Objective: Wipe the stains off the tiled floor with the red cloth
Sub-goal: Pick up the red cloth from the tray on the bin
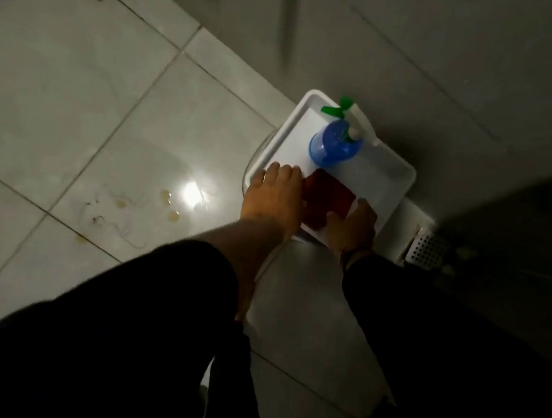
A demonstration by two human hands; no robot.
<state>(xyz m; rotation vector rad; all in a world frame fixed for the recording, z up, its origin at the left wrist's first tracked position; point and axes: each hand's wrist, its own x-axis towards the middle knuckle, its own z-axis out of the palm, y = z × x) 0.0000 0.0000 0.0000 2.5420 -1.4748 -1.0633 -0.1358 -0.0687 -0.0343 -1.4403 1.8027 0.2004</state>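
Observation:
The red cloth (328, 198) lies folded at the near end of a white tray (387, 175) that sits low by the wall. My left hand (274, 198) is draped over the tray's left rim, its fingers touching the cloth's left edge. My right hand (350, 227) is at the tray's near corner with its fingers over the cloth's near right corner; whether it grips the cloth or the rim is unclear. On the tiled floor (72, 78), yellowish stains (169, 205) and thin strands (115, 220) lie to the left of the tray.
A blue spray bottle (334, 146) with a white and green trigger stands at the tray's far end. A metal drain grate (429, 249) is set in the floor right of the tray. A grey wall (434, 53) runs behind. A light glare (192, 193) sits beside the stains.

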